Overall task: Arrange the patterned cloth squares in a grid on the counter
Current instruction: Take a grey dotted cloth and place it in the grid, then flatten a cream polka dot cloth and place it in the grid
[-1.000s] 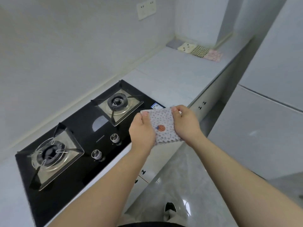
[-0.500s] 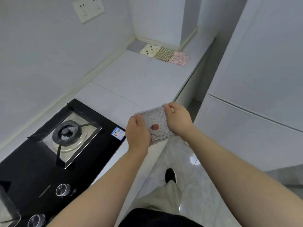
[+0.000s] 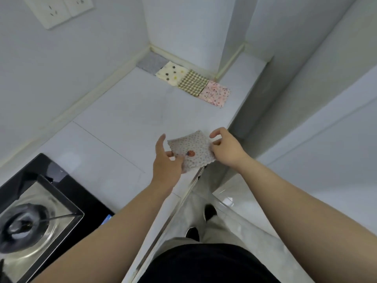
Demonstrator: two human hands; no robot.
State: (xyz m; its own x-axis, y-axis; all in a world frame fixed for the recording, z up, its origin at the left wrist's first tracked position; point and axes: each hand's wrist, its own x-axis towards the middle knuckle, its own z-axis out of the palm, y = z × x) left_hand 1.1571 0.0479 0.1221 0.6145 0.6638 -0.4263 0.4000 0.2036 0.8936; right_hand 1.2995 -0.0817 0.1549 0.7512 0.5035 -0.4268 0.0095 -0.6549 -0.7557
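Both hands hold a dotted grey cloth square [image 3: 193, 151] with a red motif above the counter's front edge. My left hand [image 3: 166, 162] pinches its lower left corner, thumb raised. My right hand [image 3: 226, 150] pinches its right edge. At the far corner of the white counter [image 3: 126, 119] a row of cloth squares lies side by side: a grey one [image 3: 150, 62], a cream one with dark dots [image 3: 171, 74], a green checked one [image 3: 192, 82] and a pink floral one [image 3: 215, 92].
A black gas hob [image 3: 34, 217] with a burner sits at the lower left. A wall socket plate [image 3: 59, 9] is on the left wall. A tall white cabinet [image 3: 316, 99] stands right of the counter's end. My legs and shoes are over the glossy floor below.
I have walked along the counter toward the far corner; the hob slid back to the lower left and the cloth row is closer. Both hands still hold the dotted square.
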